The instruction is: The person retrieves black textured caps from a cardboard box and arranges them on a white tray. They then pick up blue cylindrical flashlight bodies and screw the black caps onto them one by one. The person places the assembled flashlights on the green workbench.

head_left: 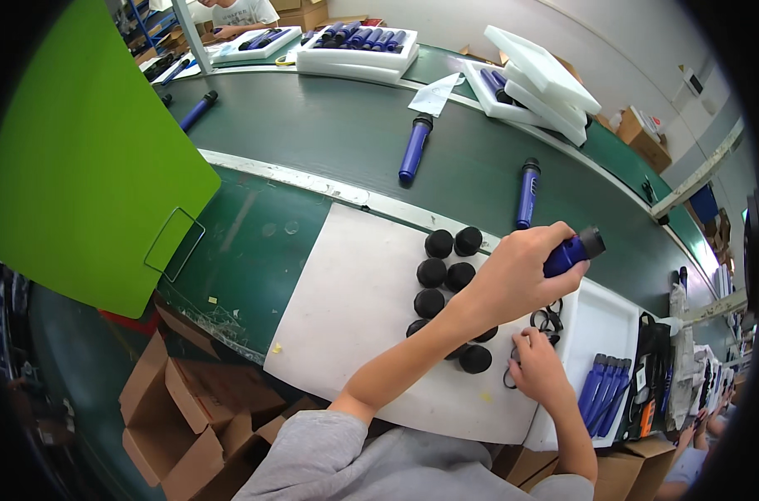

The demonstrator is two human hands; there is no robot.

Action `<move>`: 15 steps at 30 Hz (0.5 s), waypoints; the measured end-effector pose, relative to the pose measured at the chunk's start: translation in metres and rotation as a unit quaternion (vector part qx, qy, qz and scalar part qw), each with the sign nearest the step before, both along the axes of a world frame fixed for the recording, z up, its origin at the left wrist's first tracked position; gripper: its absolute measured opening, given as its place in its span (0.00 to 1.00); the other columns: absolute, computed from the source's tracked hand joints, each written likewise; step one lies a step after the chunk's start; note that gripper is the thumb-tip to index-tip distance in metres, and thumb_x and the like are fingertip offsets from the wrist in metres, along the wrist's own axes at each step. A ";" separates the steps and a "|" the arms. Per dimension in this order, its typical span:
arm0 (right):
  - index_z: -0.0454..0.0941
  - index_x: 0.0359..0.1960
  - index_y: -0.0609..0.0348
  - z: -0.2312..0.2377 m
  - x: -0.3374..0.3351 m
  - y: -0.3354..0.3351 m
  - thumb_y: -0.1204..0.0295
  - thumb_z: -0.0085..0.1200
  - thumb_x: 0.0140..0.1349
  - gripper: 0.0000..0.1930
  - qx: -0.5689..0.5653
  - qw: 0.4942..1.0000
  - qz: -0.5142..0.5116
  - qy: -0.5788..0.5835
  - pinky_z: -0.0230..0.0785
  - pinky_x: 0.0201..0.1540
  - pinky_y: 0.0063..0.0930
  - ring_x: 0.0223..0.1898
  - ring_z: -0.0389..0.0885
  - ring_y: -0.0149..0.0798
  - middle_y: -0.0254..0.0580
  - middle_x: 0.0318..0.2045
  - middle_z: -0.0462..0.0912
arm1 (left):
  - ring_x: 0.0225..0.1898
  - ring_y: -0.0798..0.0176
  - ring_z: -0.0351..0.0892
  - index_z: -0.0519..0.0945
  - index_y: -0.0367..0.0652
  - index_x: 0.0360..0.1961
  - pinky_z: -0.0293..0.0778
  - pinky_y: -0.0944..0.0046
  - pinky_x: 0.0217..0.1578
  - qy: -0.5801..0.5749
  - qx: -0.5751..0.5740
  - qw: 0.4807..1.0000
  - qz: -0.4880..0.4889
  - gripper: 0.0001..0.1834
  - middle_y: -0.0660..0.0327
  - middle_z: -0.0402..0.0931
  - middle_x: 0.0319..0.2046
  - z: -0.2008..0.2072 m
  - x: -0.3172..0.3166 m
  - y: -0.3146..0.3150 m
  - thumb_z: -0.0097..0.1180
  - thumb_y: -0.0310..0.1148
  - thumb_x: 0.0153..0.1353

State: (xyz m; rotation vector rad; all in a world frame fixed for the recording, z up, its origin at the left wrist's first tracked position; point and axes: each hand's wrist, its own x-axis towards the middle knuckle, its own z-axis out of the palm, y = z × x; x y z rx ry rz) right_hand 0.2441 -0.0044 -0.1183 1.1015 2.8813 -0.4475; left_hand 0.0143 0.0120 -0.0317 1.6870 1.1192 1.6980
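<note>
My left hand point(534, 263), its arm stretched across my front, grips a dark blue tube point(563, 257) with a black end, held above the right side of the white sheet. Below it my right hand point(538, 365) rests near the sheet's right edge, its fingers bent by several black rings point(544, 320). Whether those fingers pinch a ring is hard to make out. Several round black caps point(430, 272) stand in two rows on the white sheet point(337, 309), some partly hidden by my left forearm.
Blue tubes point(413, 150) lie on the dark belt point(312, 117) beyond a pale rail. On the right, a white foam tray point(592, 317) holds several blue tubes. Filled foam trays point(358, 63) sit along the far side. A green panel point(87, 159) and open cardboard boxes point(196, 409) are at left.
</note>
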 end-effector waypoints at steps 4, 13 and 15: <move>0.72 0.50 0.67 -0.015 0.005 0.004 0.79 0.62 0.51 0.22 0.004 0.999 -0.039 0.013 0.73 0.53 0.45 0.52 0.74 0.57 0.56 0.50 0.71 | 0.24 0.56 0.80 0.77 0.31 0.43 0.76 0.61 0.30 -0.008 -0.010 1.000 -0.005 0.18 0.51 0.79 0.24 -0.001 -0.001 0.002 0.65 0.36 0.59; 0.73 0.49 0.68 0.010 -0.006 -0.006 0.78 0.64 0.51 0.22 -0.042 0.998 -0.037 -0.003 0.72 0.53 0.43 0.49 0.77 0.59 0.58 0.49 0.71 | 0.26 0.54 0.82 0.78 0.33 0.41 0.77 0.60 0.31 0.020 -0.043 0.999 -0.013 0.18 0.49 0.80 0.26 -0.003 0.002 0.003 0.66 0.37 0.59; 0.74 0.48 0.67 0.000 -0.001 -0.004 0.78 0.64 0.51 0.21 -0.068 0.997 -0.041 0.014 0.72 0.53 0.44 0.49 0.77 0.59 0.57 0.50 0.71 | 0.26 0.54 0.82 0.78 0.33 0.41 0.77 0.60 0.31 0.013 -0.052 0.999 -0.009 0.18 0.49 0.80 0.26 -0.003 0.003 0.004 0.66 0.37 0.58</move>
